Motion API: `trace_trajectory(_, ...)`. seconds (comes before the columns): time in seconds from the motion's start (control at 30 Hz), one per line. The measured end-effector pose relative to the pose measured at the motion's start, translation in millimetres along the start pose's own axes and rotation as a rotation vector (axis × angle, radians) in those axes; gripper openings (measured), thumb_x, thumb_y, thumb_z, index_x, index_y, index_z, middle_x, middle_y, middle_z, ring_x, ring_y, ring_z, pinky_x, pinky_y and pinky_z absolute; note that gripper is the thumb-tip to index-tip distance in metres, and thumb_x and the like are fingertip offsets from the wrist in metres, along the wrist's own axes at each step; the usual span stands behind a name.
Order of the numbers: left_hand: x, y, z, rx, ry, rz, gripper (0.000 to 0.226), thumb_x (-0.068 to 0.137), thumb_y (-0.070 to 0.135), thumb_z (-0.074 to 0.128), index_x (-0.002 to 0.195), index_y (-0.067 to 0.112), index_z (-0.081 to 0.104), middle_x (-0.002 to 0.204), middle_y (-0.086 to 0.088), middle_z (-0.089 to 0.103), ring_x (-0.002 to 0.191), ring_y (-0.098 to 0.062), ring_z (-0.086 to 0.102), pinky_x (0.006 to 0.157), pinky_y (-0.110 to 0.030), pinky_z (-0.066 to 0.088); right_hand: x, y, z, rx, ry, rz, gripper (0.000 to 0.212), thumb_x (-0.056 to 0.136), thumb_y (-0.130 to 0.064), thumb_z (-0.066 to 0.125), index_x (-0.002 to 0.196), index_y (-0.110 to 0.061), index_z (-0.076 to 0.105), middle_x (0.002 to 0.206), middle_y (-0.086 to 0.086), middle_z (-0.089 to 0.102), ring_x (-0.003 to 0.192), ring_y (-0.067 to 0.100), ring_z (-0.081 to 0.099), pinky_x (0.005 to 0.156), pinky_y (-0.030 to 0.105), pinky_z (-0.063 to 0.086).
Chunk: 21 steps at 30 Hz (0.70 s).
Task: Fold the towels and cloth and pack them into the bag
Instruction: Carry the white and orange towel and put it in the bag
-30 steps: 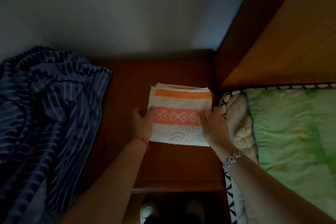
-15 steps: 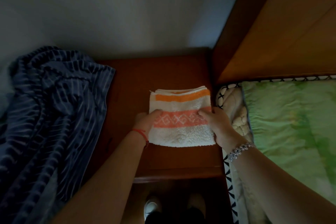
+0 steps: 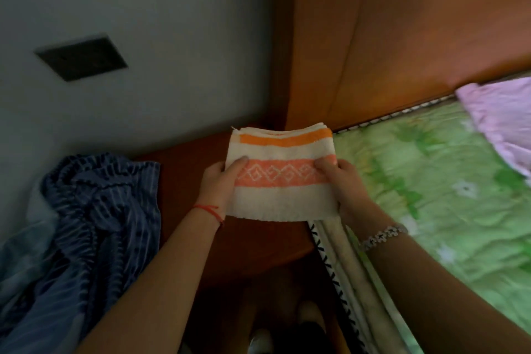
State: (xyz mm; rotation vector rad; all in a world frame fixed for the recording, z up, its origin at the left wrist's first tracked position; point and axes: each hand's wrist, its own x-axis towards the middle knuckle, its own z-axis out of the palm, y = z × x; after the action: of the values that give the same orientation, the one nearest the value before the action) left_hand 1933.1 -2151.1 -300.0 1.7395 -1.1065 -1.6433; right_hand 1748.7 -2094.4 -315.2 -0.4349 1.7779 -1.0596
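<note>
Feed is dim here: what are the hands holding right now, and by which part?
The folded striped towel: the left hand grips its left edge, the right hand its right edge, both at the pink patterned band.

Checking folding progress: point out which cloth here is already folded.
The white towel with orange bands, held at its sides by the left hand and right hand. The blue striped cloth lies rumpled at left; the pink cloth lies on the bed.
</note>
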Motion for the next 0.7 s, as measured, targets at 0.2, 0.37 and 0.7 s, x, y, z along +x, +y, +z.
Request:
trace_trajectory(0.2,-57,59,26,0.066,-0.154,0.160,0.025,0.089,0.039,0.055,0.099,0.017,0.060,0.087,0.004,0.061,0.078,-0.012,0.058,0.059,-0.026,0.042,-79,-42,-63,0.159,0.111,-0.065,0.024,0.087,-0.022,0.057,0.107,-0.007,0.060,0.093,0.009,0.067,0.079,0.023,0.064,0.063,0.032,0.052)
trace_trajectory(0.37,-111,86,79,0.077,-0.302,0.250,0.019,0.090,0.038,0.054,0.084,0.021,0.061,0.085,0.003,0.061,0.076,-0.012,0.058,0.059,-0.026,0.043,-143,-53,-132,0.279,0.302,-0.154,0.010,0.087,-0.016,0.057,0.093,-0.013,0.064,0.088,0.010,0.067,0.076,0.024,0.063,0.067,0.034,0.053)
trace_trajectory(0.7,-265,100,216,0.138,-0.664,0.387,0.025,0.090,0.021,0.053,0.067,0.012,0.055,0.064,0.000,0.048,0.062,-0.018,0.042,0.056,-0.027,0.037,-297,-18,-276,0.521,0.694,-0.246,0.009,0.088,-0.014,0.055,0.083,-0.016,0.062,0.075,0.002,0.064,0.063,0.015,0.059,0.057,0.024,0.049)
